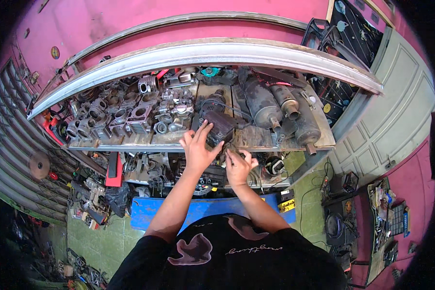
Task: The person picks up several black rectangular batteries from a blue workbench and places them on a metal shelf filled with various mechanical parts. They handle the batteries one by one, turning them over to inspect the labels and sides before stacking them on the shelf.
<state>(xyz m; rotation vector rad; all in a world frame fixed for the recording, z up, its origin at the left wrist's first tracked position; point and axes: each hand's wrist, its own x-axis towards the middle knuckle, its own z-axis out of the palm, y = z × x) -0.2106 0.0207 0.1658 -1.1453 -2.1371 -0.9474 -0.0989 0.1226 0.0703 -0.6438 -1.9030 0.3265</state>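
Note:
A dark, dirty box-shaped part (222, 124) stands at the front edge of the upper shelf. My left hand (200, 152) grips its left side, with the fingertips on its upper face and the thumb at its lower front. Just below the part's right corner is my right hand (239, 169), with thumb and index finger pinched together and the other fingers curled. Whatever lies in that pinch is too small to make out. Behind the part sits a dark cylindrical motor-like unit (216, 102) with a black cable beside it.
Several metal engine cylinders (141, 116) crowd the shelf's left side. Exhaust mufflers (263, 104) lie at the right. A white metal rail (203, 52) runs across above the shelf. Below are a blue bench (147, 212) and a yellow box (286, 206).

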